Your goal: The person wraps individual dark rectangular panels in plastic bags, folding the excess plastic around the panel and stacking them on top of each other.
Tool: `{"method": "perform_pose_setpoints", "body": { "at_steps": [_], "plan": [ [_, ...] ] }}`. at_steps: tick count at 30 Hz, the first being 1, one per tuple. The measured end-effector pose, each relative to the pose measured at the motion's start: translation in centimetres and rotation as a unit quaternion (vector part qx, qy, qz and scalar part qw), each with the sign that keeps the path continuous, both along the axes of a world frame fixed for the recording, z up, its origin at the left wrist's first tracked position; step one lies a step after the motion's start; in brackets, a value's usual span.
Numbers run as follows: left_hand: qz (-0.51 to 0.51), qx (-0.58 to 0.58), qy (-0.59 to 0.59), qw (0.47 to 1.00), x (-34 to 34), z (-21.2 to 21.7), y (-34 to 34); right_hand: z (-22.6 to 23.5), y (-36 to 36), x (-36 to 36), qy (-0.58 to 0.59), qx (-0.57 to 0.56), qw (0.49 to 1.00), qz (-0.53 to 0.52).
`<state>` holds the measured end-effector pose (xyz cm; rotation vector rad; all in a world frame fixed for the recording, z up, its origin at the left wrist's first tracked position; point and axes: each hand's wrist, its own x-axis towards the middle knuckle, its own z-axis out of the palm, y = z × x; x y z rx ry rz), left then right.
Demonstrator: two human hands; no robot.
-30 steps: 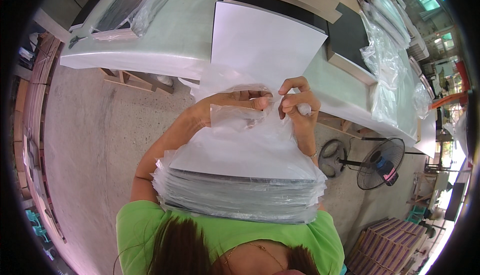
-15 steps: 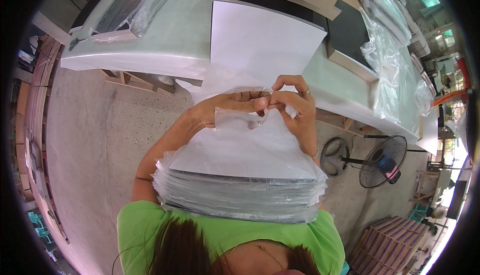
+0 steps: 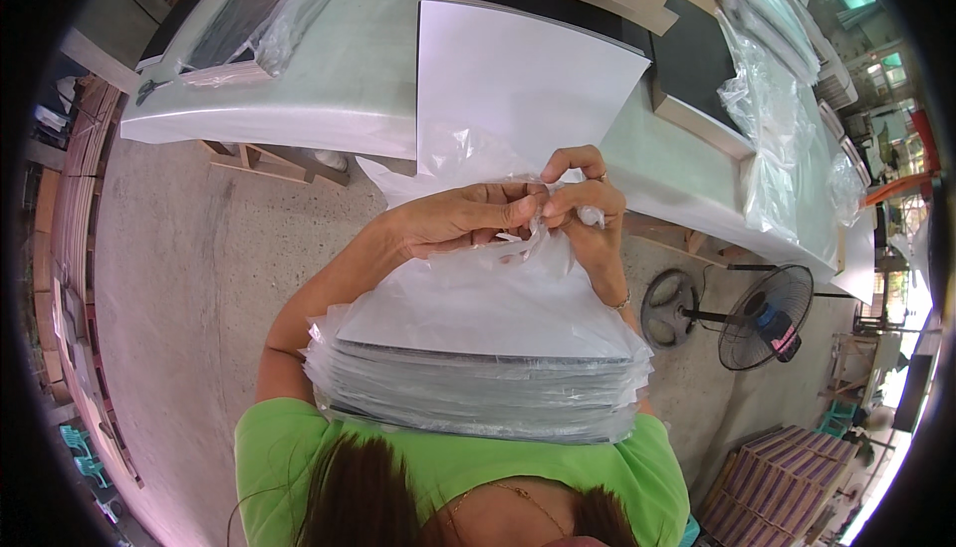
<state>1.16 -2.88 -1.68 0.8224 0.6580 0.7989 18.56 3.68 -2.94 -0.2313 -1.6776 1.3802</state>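
A thick stack of flat white-topped sheets sits inside a clear plastic bag [image 3: 478, 388], resting against my chest. My left hand [image 3: 460, 218] and my right hand [image 3: 583, 204] meet above the stack at the bag's far, open end. Both pinch the gathered plastic of the bag's mouth between fingers and thumb, fingertips touching. The loose plastic bunches up around and behind my hands, hiding part of the table edge.
A long pale table [image 3: 329, 89] runs across the far side with a white sheet stack [image 3: 518, 69], dark boards and more clear bags [image 3: 767, 109] on it. A standing fan [image 3: 762, 318] is on the concrete floor at right. Stacked boxes [image 3: 777, 477] sit at lower right.
My hands have drawn closer together at the bag's mouth, and the plastic between them is gathered tighter. The stack has not moved.
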Motion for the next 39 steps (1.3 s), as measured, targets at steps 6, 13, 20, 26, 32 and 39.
{"method": "perform_pose_setpoints", "body": {
  "at_steps": [6, 13, 20, 26, 32, 39],
  "plan": [
    [0.023, -0.006, -0.058, 0.998, 0.1, -0.2, 0.0, 0.2, -0.1, 0.8, -0.027, -0.049, 0.998, -0.019],
    [0.004, -0.012, -0.013, 1.000, 0.0, 0.1, 0.2, 1.4, 0.0, 0.0, -0.117, 0.204, 0.964, -0.123],
    [0.016, -0.012, -0.022, 1.000, 0.0, 0.2, 0.0, 1.6, -0.5, 0.2, -0.200, 0.179, 0.958, -0.096],
    [0.017, -0.041, -0.063, 0.997, 0.0, 0.2, 0.0, 1.7, -0.3, 0.1, -0.201, 0.227, 0.947, -0.108],
    [0.043, 0.006, -0.064, 0.997, -0.1, -0.6, 0.4, 1.0, 0.2, 0.5, -0.142, 0.203, 0.963, -0.105],
    [0.055, 0.061, 0.053, 0.995, 0.6, 0.4, 0.0, 1.1, -0.4, 0.4, -0.140, 0.129, 0.975, -0.111]
  ]
}}
